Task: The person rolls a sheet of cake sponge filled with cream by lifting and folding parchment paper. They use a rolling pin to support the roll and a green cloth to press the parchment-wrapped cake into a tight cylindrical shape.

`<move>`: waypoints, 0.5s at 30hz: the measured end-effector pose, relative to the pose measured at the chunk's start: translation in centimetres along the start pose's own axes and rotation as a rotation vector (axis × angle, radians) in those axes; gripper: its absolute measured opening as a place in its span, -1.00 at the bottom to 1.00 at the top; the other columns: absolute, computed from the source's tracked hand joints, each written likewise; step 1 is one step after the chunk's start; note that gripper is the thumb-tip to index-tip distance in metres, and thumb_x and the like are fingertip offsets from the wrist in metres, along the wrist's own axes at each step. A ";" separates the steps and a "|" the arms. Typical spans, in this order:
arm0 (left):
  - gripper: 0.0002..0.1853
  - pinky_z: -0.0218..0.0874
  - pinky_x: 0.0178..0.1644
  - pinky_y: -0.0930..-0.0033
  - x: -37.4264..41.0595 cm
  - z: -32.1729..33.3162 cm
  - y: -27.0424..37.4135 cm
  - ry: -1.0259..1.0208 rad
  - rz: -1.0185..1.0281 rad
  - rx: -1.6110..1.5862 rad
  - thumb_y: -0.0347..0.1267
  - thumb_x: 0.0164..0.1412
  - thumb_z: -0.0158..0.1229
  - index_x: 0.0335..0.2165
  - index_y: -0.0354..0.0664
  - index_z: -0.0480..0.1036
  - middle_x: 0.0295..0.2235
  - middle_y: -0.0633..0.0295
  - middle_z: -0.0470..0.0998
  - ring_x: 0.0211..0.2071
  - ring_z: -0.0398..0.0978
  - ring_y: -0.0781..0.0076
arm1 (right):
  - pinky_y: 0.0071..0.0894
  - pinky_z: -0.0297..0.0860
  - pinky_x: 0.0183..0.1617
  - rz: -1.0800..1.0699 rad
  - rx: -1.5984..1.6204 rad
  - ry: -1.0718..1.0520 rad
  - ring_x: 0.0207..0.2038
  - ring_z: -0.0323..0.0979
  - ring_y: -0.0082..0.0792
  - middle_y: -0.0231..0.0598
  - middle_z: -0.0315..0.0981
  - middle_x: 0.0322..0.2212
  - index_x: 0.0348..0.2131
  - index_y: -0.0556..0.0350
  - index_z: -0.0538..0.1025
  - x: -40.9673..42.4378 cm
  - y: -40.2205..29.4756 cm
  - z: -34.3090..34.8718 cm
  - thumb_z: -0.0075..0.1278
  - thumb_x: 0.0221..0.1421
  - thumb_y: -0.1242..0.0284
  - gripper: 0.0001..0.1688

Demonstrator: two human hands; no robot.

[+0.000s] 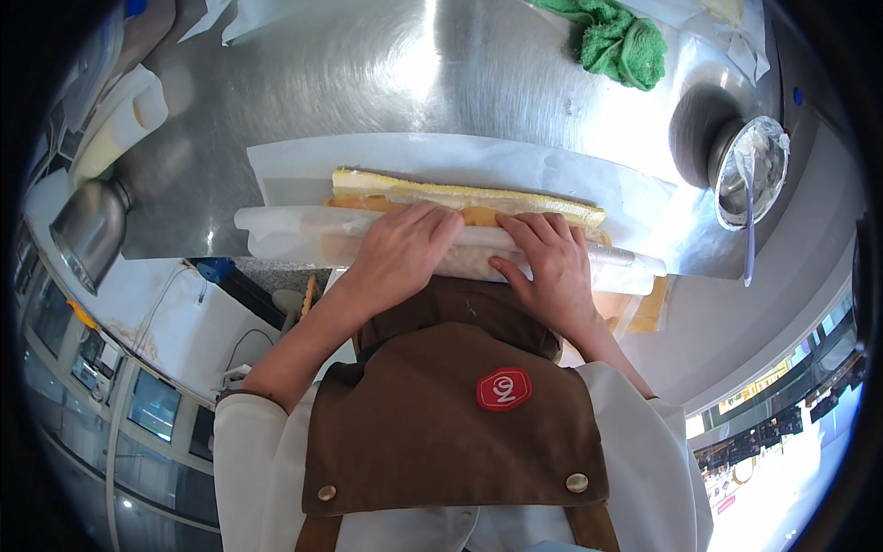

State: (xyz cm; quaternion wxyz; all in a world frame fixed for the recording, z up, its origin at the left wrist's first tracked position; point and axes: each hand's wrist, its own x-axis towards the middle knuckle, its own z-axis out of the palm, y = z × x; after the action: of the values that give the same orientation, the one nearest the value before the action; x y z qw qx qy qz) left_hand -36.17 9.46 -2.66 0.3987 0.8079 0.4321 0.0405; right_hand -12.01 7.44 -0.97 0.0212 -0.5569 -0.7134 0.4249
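Observation:
A flat sponge cake sheet with a pale spread on top lies on white baking parchment. Its near side disappears under a roll of parchment that runs across in front of my body. My left hand grips the roll left of its middle, fingers curled over the top. On the right part of the roll, my right hand has its fingertips over the far side and its thumb on the near side. An orange-brown cake surface shows between the hands. What is inside the roll is mostly hidden.
The brushed steel table holds a crumpled green cloth at the far right. A tilted-looking metal bowl with a purple-handled spatula stands right. At left are a metal container and a filled piping bag.

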 end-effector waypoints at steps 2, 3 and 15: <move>-0.64 0.41 -0.13 0.13 -0.1 -0.3 0.0 -0.083 -0.041 -0.037 -0.49 0.01 0.31 -0.17 -0.25 0.43 -0.25 0.08 0.60 -0.17 0.58 0.07 | -0.09 0.32 0.01 0.008 0.007 -0.017 -0.05 0.42 -0.14 -0.27 0.52 -0.16 0.02 0.05 0.56 -0.1 0.0 0.0 0.30 0.01 0.27 -0.42; -0.63 0.40 -0.14 0.12 -0.1 -0.3 0.0 -0.098 -0.046 -0.045 -0.49 0.02 0.31 -0.16 -0.25 0.42 -0.26 0.08 0.59 -0.18 0.57 0.06 | -0.09 0.31 0.01 0.011 0.006 -0.027 -0.05 0.42 -0.14 -0.27 0.52 -0.16 0.03 0.04 0.56 -0.1 0.0 0.0 0.30 0.01 0.27 -0.42; -0.63 0.41 -0.12 0.08 -0.2 -0.2 -0.2 -0.091 -0.062 -0.049 -0.49 0.01 0.32 -0.17 -0.24 0.42 -0.26 0.09 0.59 -0.18 0.57 0.04 | -0.08 0.29 0.08 -0.020 0.034 0.031 0.02 0.40 -0.11 -0.19 0.48 -0.03 0.08 0.08 0.53 0.9 -1.6 1.2 0.29 0.04 0.28 -0.37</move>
State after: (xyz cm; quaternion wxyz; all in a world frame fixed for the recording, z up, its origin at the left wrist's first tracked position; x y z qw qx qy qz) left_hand -36.50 9.54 -2.57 0.4386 0.7851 0.4374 0.0019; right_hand -14.14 7.44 -1.09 0.0459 -0.5561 -0.7110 0.4279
